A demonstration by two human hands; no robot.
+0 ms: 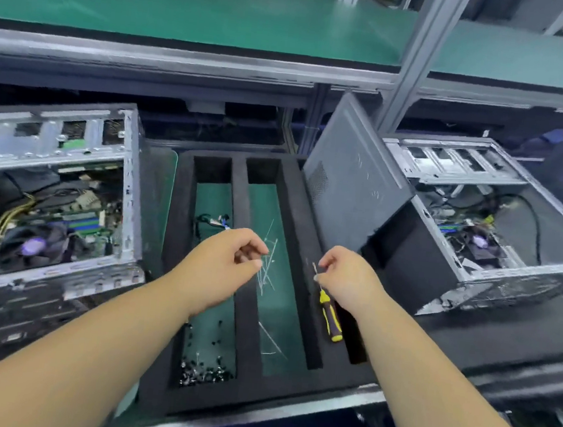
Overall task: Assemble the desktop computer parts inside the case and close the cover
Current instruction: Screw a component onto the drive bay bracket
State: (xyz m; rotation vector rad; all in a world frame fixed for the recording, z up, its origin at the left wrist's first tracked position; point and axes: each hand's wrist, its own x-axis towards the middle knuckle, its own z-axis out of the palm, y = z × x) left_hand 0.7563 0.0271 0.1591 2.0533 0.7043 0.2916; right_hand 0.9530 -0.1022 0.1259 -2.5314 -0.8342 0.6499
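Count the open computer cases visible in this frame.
2. One open case lies left of the black foam tray; the other open case lies right of it, behind a leaning side panel. None seems hidden.

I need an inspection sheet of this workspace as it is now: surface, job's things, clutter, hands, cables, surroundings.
Surface: black foam tray with long slots, green mat beneath.
Job's things: open case at left and open case at right, boards visible; grey cover panel leaning tilted against the right case; yellow-black screwdriver on the foam.
Clutter: small black screws in the left slot; white cable ties in the middle slot.
Hands: left hand and right hand, fingers curled, each pinching something thin.
Cables: small wire bundle in the left slot.
Surroundings: green shelf, aluminium post.
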